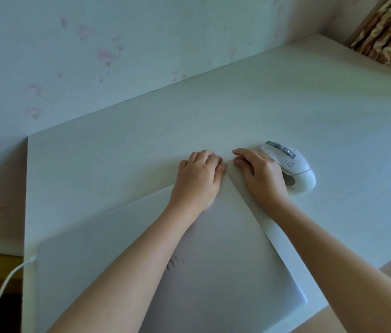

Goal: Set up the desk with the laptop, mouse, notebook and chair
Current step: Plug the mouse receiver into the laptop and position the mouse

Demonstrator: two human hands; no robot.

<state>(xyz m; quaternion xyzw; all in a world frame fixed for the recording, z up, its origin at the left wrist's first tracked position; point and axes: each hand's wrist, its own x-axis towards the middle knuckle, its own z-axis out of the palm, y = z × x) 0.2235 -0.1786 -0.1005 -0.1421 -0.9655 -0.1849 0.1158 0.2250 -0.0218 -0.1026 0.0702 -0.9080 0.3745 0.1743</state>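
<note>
The closed laptop point(213, 260) lies flat on the desk point(310, 104), skewed, with a white cable point(4, 284) plugged into one side. The left hand point(197, 179) and right hand point(259, 176) rest curled at the laptop's far corner, neither visibly gripping; the mouse point(290, 164) sits just beside the right hand. The laptop is judged rigid, smooth and moderately heavy: grip opposite edges, not the lid's corner.

The white desk point(286, 111) lies bare behind and right of the closed laptop point(213, 272), except for the white mouse point(293, 165) just beside the right hand point(259, 174).
</note>
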